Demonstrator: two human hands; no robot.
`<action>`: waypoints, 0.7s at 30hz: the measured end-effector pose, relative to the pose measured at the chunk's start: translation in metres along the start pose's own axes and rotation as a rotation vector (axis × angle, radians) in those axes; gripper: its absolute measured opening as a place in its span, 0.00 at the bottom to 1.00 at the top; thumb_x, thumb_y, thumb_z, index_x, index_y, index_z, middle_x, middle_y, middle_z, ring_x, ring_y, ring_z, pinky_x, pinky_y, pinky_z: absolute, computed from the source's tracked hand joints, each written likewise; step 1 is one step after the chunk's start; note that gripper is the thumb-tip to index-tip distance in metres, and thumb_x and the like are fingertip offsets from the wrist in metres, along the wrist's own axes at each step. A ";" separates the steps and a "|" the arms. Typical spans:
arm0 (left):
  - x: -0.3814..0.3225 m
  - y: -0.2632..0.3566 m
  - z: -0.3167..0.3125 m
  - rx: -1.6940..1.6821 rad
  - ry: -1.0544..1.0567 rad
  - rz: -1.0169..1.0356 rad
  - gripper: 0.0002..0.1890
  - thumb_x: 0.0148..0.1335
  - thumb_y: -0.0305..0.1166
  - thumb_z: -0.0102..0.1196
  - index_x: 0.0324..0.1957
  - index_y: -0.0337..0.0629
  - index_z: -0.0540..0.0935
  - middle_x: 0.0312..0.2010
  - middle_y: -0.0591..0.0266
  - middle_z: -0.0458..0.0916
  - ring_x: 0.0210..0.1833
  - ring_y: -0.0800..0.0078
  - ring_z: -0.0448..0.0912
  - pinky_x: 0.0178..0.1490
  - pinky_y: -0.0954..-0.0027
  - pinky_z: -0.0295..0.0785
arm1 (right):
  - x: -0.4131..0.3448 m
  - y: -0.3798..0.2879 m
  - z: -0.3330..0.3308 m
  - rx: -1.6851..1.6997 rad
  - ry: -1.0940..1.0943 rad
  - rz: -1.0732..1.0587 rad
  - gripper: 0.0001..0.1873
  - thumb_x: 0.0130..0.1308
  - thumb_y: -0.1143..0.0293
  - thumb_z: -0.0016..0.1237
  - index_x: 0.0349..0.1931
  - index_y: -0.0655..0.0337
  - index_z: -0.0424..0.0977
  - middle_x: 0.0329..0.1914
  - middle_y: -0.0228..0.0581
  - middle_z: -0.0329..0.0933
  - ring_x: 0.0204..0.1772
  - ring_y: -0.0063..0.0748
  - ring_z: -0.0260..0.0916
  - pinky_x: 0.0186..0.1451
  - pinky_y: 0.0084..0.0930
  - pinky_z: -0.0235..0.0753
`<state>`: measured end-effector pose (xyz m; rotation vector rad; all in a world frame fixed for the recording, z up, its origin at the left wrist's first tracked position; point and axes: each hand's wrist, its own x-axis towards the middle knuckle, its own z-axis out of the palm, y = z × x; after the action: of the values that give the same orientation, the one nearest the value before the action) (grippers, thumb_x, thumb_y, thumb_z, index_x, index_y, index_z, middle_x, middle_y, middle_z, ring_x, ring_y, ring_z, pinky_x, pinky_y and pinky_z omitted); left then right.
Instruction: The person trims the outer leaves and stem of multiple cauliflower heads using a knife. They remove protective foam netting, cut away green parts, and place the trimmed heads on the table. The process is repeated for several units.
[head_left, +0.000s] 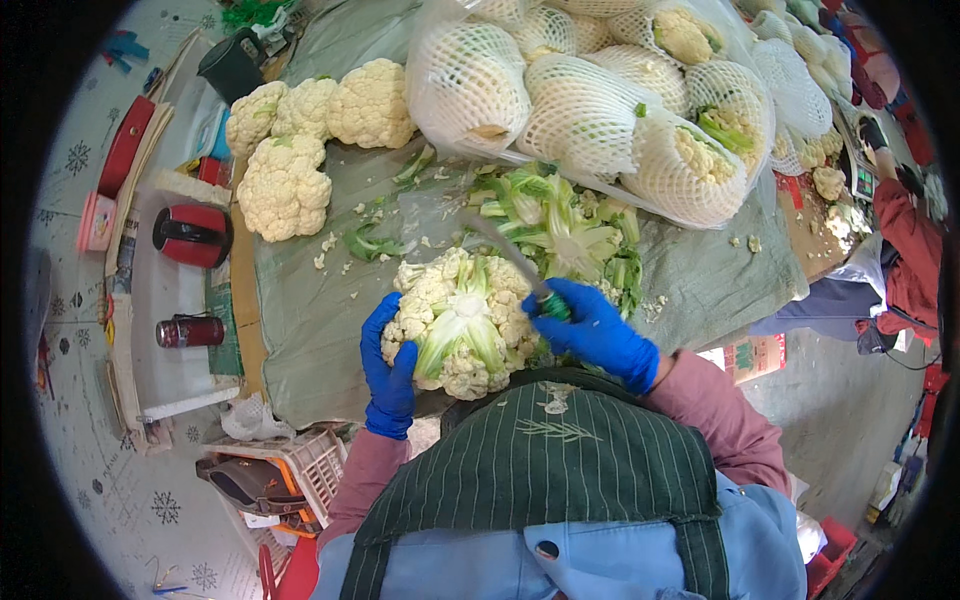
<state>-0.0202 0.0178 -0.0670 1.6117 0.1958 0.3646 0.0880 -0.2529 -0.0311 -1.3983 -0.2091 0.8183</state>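
Observation:
In a blue glove, my left hand (391, 369) grips the left side of a cauliflower head (468, 319), whose cut stem faces up with short green leaf stubs around it. My right hand (592, 330), also gloved in blue, is closed around the green-wrapped handle of a knife (511, 253). The blade points up and left, above the far right edge of the head. Trimmed cauliflower leaves (562, 225) lie in a heap just beyond. Several bare cauliflower heads (285, 187) stand at the table's far left.
A clear plastic bag (585, 169) of cauliflowers in white foam nets fills the far side of the cloth-covered table (300, 337). A red kettle-like appliance (193, 235) and a red flask (190, 331) stand left. A co-worker's red sleeve (907, 240) shows right, near a scale (864, 180).

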 end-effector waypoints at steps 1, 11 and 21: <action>0.000 0.001 0.004 -0.018 0.021 -0.020 0.30 0.60 0.35 0.55 0.62 0.33 0.66 0.62 0.51 0.68 0.65 0.62 0.67 0.70 0.61 0.58 | 0.003 0.000 0.012 -0.029 -0.060 -0.038 0.20 0.63 0.71 0.56 0.55 0.61 0.70 0.41 0.32 0.75 0.42 0.21 0.72 0.45 0.20 0.75; 0.017 0.011 0.022 0.139 0.026 0.101 0.21 0.66 0.33 0.50 0.58 0.33 0.71 0.59 0.52 0.72 0.64 0.63 0.68 0.70 0.60 0.57 | 0.053 0.006 0.016 0.279 0.159 -0.007 0.16 0.63 0.60 0.57 0.41 0.62 0.73 0.27 0.31 0.74 0.24 0.18 0.70 0.26 0.17 0.68; 0.014 0.033 0.009 0.912 -0.040 0.293 0.28 0.55 0.34 0.63 0.58 0.39 0.73 0.55 0.50 0.73 0.59 0.53 0.70 0.63 0.57 0.63 | 0.054 0.039 -0.058 -0.294 0.614 -0.392 0.23 0.63 0.66 0.58 0.56 0.64 0.70 0.42 0.32 0.77 0.40 0.21 0.73 0.45 0.19 0.75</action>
<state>-0.0066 0.0116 -0.0334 2.5602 0.0930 0.5049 0.1457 -0.2667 -0.0967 -1.7466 -0.1214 0.0148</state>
